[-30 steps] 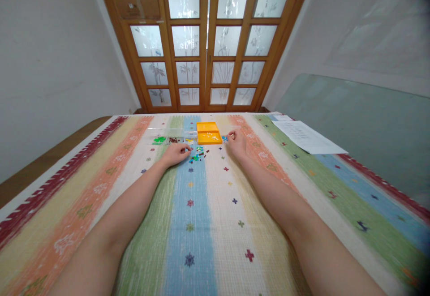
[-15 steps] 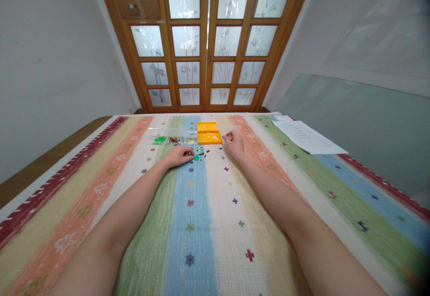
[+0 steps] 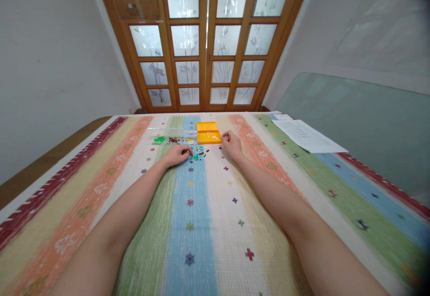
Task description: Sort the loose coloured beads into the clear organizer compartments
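Note:
My left hand (image 3: 176,155) rests on the cloth with its fingers curled together, at the left edge of a pile of small coloured pieces (image 3: 198,154). The pile is mostly blue and green, with a few brown bits. My right hand (image 3: 232,144) is closed in a pinch beside the right end of an open orange box (image 3: 208,142). What either hand has between its fingertips is too small to make out. Small white pieces (image 3: 215,137) lie in the box. Left of it stands a clear divided case (image 3: 180,133) with green pieces (image 3: 159,140), brown pieces (image 3: 174,140) and yellow pieces (image 3: 190,139).
A striped tablecloth (image 3: 190,215) covers the table. Printed paper sheets (image 3: 307,137) lie at the right side. Behind the table stand wooden doors with glass panes (image 3: 207,58). A pale green board (image 3: 356,117) is at the right.
Both hands have shifted very slightly to the left. My left fingertips have drawn back a little from the pile, and more blue pieces show beside them.

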{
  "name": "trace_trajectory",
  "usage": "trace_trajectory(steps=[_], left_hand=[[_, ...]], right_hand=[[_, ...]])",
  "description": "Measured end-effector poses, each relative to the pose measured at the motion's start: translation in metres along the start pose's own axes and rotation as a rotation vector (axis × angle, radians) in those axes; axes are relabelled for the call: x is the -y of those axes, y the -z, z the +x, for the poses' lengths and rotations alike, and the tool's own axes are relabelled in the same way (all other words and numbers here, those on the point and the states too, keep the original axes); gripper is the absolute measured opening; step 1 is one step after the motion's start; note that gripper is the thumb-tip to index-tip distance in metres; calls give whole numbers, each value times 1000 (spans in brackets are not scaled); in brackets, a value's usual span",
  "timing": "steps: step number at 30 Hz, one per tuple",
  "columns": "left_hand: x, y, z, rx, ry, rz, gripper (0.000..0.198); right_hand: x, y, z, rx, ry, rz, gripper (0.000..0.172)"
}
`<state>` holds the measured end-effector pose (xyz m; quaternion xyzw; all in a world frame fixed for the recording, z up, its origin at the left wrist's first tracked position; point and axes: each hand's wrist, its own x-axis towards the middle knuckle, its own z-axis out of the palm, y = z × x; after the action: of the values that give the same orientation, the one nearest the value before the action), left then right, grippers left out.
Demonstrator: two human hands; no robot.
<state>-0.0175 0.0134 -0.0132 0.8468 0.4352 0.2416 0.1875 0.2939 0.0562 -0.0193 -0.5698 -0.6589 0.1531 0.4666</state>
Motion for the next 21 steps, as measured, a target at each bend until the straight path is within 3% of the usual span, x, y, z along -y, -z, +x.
trace_trajectory(steps=[16,21], left_hand=[[-9,5,0,67,0,32,24],[-5,1,0,35,12,-25,24]], right_hand=[[9,-1,-6,115,73,-42,12],[11,-2,-10,179,173,-130,15]])
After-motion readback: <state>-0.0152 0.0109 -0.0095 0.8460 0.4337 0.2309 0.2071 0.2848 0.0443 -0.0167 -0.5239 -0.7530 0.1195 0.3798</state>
